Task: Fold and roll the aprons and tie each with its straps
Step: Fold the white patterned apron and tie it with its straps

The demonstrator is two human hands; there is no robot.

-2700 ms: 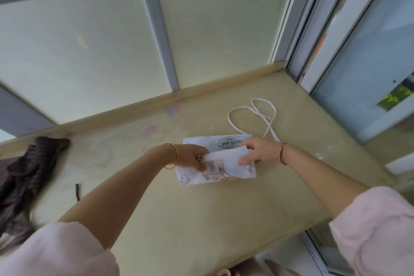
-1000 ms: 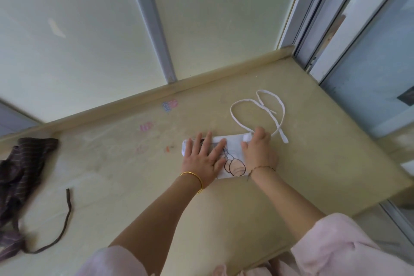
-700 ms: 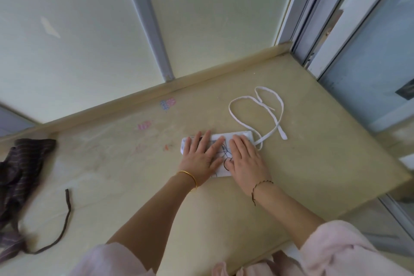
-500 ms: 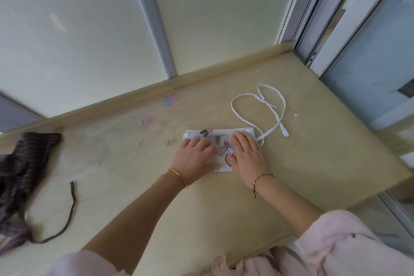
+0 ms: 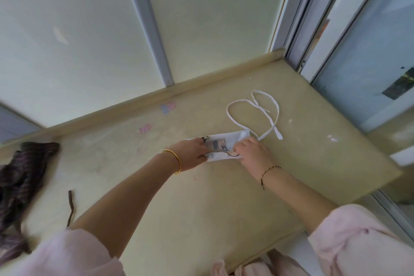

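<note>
Both hands shift from pressing flat to curling onto the folded white apron (image 5: 220, 144): the left hand (image 5: 190, 154) grips its left end and the right hand (image 5: 253, 152) pinches its right part. It lies mid-worktop (image 5: 201, 208), its straps (image 5: 273, 128) loose just beyond. Folding looks done, and rolling is likely next. A dark apron (image 5: 24, 172) waits far left.

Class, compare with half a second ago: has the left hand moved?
Yes. The left hand has slid left, from flat atop the apron to its left end, nearer the pink marks on the table.
</note>
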